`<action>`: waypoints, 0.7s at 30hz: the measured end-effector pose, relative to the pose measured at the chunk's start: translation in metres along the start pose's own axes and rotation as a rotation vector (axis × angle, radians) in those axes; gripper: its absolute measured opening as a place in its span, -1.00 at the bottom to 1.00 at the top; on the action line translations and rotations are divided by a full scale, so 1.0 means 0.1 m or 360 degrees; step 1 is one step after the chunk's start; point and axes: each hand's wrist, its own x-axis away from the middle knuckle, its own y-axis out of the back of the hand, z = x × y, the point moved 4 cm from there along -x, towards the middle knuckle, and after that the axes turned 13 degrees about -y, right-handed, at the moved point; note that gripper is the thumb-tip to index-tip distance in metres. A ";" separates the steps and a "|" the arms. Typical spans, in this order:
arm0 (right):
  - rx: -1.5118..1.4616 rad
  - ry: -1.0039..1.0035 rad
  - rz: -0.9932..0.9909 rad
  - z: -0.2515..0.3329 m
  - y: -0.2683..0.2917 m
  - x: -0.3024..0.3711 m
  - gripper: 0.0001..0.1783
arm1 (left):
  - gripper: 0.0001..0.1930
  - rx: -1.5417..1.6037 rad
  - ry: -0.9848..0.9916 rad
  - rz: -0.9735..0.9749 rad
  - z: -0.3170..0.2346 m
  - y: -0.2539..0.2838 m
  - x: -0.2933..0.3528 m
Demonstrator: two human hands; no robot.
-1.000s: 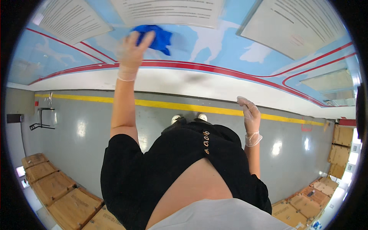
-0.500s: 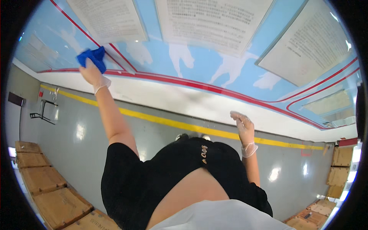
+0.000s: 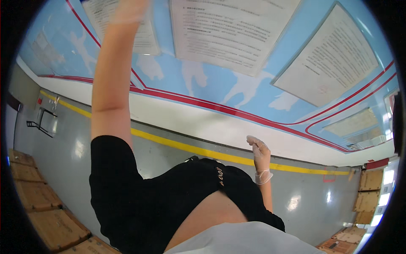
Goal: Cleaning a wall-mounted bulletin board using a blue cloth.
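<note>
My left arm reaches up to the wall board, and my left hand (image 3: 129, 10) is at the top edge of the view, smeared by motion. Its fingers lie outside the picture, so whatever it holds is hidden. Near it hangs a printed sheet (image 3: 146, 38), partly covered by my forearm. My right hand (image 3: 261, 153), in a clear plastic glove (image 3: 263, 177), hovers in front of the white lower wall. Its fingers are loosely bent and it holds nothing. The light blue board (image 3: 169, 80) has white figures and red stripes.
More printed sheets (image 3: 228, 34) hang on the board. A yellow line (image 3: 186, 148) runs along the grey floor (image 3: 169, 163) beside the wall. Brown boxes (image 3: 57, 226) line the left, with others (image 3: 370, 180) at the right. A dark-framed chair (image 3: 41, 120) stands far left.
My left hand, earlier holding a blue cloth low on the board, has swung up and right to the top edge; the cloth has gone out of view. My right hand barely shifted.
</note>
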 end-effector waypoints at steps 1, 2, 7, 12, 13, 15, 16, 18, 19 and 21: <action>-0.0003 -0.0028 0.0019 -0.05 0.03 0.01 -0.70 | -0.44 -0.0011 -0.0042 0.0023 -0.09 0.06 0.12; 0.0003 -0.0092 -0.0016 -0.13 0.08 0.03 -0.70 | -0.41 0.0029 0.0052 0.0098 -0.21 -0.11 0.36; 0.0093 -0.0031 0.0026 -0.05 0.16 -0.02 -0.68 | -0.32 -0.0028 0.0133 0.0573 -0.53 0.09 1.33; 0.0179 0.0046 0.0104 0.12 0.09 -0.19 -0.67 | -0.34 0.0053 0.0306 0.0928 -0.98 0.21 2.47; 0.0190 0.0062 0.0134 0.13 0.06 -0.22 -0.67 | -0.34 0.0147 0.0348 0.0936 -1.08 0.23 2.69; 0.0195 0.0087 0.0179 0.16 0.03 -0.21 -0.67 | -0.34 0.0223 0.0386 0.0946 -1.22 0.37 3.06; 0.0184 0.0072 0.0215 0.16 0.02 -0.21 -0.68 | -0.34 0.0328 0.0412 0.1130 -1.28 0.41 3.27; 0.0165 0.0077 0.0242 0.17 0.04 -0.25 -0.69 | -0.34 0.0428 0.0427 0.1295 -1.29 0.54 3.40; 0.0168 0.0083 0.0212 0.15 0.08 -0.23 -0.69 | -0.35 0.0508 0.0445 0.1317 -1.25 0.63 3.42; 0.0233 0.0092 0.0146 0.12 0.15 -0.23 -0.67 | -0.40 0.0579 0.0645 0.1055 -1.03 0.73 3.30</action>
